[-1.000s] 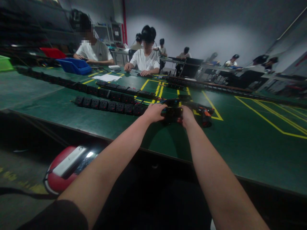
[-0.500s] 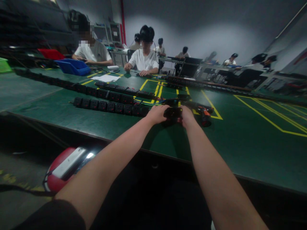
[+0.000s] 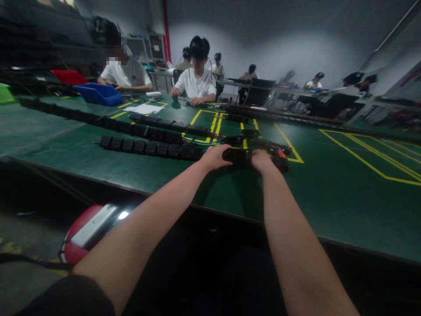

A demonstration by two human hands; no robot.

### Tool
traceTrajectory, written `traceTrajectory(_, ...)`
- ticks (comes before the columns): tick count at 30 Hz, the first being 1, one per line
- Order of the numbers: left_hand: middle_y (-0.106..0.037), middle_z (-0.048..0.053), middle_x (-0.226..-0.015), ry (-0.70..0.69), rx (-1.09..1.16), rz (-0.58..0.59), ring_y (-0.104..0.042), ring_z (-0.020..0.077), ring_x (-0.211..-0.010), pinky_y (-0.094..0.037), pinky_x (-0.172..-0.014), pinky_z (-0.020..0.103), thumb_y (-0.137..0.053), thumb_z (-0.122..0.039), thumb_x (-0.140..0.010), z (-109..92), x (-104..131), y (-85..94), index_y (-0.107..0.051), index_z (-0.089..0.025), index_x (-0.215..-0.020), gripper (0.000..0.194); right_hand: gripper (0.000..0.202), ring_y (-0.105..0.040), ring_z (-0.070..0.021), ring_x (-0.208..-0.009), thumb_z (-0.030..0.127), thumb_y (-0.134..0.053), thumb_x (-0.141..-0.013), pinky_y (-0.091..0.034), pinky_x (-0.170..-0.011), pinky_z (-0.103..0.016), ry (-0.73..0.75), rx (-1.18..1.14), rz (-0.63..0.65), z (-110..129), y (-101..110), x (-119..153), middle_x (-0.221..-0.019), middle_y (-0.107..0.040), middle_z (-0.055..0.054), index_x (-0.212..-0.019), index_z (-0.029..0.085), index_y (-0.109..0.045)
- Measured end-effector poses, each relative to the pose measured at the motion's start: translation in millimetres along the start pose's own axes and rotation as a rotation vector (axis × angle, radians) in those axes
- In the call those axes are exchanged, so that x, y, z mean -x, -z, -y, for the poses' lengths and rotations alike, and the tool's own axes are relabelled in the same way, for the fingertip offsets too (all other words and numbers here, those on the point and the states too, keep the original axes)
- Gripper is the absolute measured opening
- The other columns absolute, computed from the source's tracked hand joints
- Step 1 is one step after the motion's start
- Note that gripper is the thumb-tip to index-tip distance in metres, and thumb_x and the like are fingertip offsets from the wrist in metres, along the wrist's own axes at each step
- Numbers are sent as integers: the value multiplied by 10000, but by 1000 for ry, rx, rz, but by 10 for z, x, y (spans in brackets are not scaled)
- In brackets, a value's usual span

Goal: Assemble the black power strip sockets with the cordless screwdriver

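A row of black socket modules (image 3: 151,148) lies along the near side of the green table. At its right end, my left hand (image 3: 215,158) is closed around a black strip section (image 3: 239,155), its thumb on the near side. Just beyond that section's right end, my right hand (image 3: 262,161) is curled with its fingers turned away, so what they grip is hidden. Coloured wires (image 3: 215,141) lie behind my left hand. To the right of my right hand is an orange and black power tool (image 3: 281,157), partly hidden.
More black socket strips (image 3: 125,126) lie farther back. A blue bin (image 3: 100,94), a red bin (image 3: 68,77) and white paper (image 3: 144,108) are at the far left. Yellow tape (image 3: 355,153) marks the tabletop (image 3: 329,193). Several people sit across the table and beyond.
My right hand has moved slightly right, away from my left, and more of the black strip section shows between them. My left hand stays in about the same place.
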State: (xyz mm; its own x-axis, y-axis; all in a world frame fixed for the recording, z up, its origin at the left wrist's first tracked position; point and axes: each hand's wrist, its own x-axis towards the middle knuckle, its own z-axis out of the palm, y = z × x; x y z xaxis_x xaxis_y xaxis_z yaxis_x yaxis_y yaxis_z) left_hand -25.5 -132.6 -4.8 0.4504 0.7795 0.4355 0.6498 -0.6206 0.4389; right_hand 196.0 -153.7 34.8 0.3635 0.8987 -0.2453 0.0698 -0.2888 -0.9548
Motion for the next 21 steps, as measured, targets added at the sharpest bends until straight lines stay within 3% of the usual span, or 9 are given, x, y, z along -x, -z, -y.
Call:
traceTrajectory(4, -727, 93, -1350, -29, 46, -17, -685, 297, -1242, -501, -1127, 442, -873, -376, -750, 55, -12, -41, -641, -230, -1347, 657, 313, -669, -224, -983, -44, -616, -741, -479, -937, -289, 275, 614, -21, -36, 58, -22, -986, -752, -120, -949, 133, -767)
traceTrajectory(7, -731, 100, -1337, -41, 84, -26, -688, 288, -1237, -503, -1131, 433, -880, -374, -743, 82, -18, -59, -644, -221, -1345, 664, 345, -689, -215, -969, -43, -622, -757, -492, -916, -289, 428, 920, -65, -30, 109, -15, -1010, -771, -123, -1015, 123, -780)
traceTrajectory(12, -729, 116, -1337, -26, 95, -26, -685, 301, -1240, -502, -1136, 455, -886, -391, -737, 78, -16, -49, -645, -213, -1346, 679, 119, -687, -191, -777, 175, -699, -895, -531, -826, -329, 499, 796, -198, 70, 172, 55, -895, -769, -97, -984, 135, -768)
traceTrajectory(15, -741, 116, -1311, -5, 108, -27, -692, 311, -1223, -522, -1106, 460, -897, -398, -719, 61, -13, -35, -649, -217, -1341, 694, 86, -695, -205, -773, 234, -725, -886, -550, -844, -379, 621, 669, -246, 130, 159, 104, -866, -769, -78, -927, 170, -765)
traceTrajectory(18, -763, 108, -1258, 6, 131, -32, -711, 318, -1180, -549, -1058, 453, -899, -391, -710, 55, -7, -30, -663, -229, -1324, 677, 137, -722, -238, -926, 213, -731, -846, -556, -920, -414, 795, 573, -169, 148, 103, 151, -990, -784, -102, -966, 169, -779)
traceTrajectory(21, -771, 110, -1236, -14, 149, -37, -725, 321, -1142, -565, -1028, 459, -883, -410, -724, 75, -8, -46, -661, -226, -1333, 674, 206, -729, -234, -937, 199, -697, -838, -571, -912, -409, 898, 525, -16, 134, 25, 206, -1051, -781, -107, -1021, 165, -785)
